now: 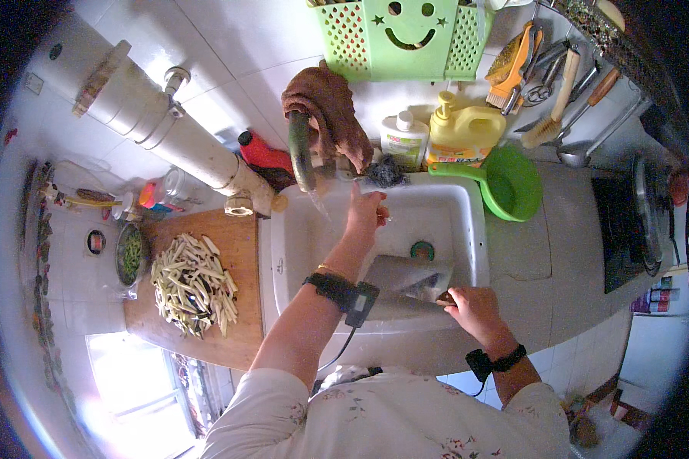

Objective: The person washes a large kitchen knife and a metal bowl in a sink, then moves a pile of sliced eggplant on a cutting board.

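My right hand [472, 310] is closed around the brown handle of a cleaver [402, 281], whose wide metal blade lies low over the white sink basin [321, 310]. Over the back part of the basin is my left hand [368, 212], close to the tap base, its fingers partly curled; whether it touches the tap lever cannot be told. Water runs from the faucet spout [301, 152], left of that hand. A brown cloth [333, 109] is draped over the faucet. A dark mesh scrubber [386, 171] sits on the sink's back rim.
Left, cut vegetable strips [195, 284] are heaped on a wooden board [244, 235], beside a bowl of green pieces [131, 255]. A green ladle [511, 183], a yellow pump bottle [465, 129] and a white bottle [403, 137] stand behind. A stove [620, 229] is at right.
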Demonstrator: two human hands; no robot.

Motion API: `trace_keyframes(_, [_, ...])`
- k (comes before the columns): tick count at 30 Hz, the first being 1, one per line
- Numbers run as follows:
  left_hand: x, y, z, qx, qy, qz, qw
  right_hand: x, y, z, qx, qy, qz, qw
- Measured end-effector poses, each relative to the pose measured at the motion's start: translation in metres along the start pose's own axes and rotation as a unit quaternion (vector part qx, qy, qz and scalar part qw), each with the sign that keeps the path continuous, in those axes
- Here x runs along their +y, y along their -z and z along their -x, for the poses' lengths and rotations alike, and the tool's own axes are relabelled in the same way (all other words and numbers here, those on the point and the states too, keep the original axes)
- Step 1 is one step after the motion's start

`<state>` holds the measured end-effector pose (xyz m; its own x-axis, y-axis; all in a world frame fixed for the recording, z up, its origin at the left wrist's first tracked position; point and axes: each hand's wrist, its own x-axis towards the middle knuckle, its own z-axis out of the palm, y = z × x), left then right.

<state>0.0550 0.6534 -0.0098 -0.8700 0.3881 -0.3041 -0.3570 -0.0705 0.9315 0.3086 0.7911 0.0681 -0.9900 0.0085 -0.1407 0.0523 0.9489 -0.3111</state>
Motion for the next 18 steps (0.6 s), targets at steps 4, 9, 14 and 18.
trace_keyframes(4, [0.023, -0.012, -0.001, 0.017, 0.027, 0.094, 0.995, 0.002, 0.003, 0.001, -0.001, 0.001, -0.006, 1.000])
trace_keyframes(9, [0.047, -0.010, -0.008, -0.016, 0.037, 0.106, 0.994, -0.003, 0.005, 0.003, -0.004, 0.002, -0.001, 1.000])
trace_keyframes(14, [0.006, 0.005, 0.007, -0.008, 0.008, 0.123, 0.992, -0.007, 0.006, 0.003, 0.023, 0.024, 0.012, 0.999])
trace_keyframes(18, [-0.016, 0.042, 0.039, -0.105, -0.107, -0.378, 0.914, -0.005, 0.001, 0.012, 0.036, 0.001, -0.023, 0.999])
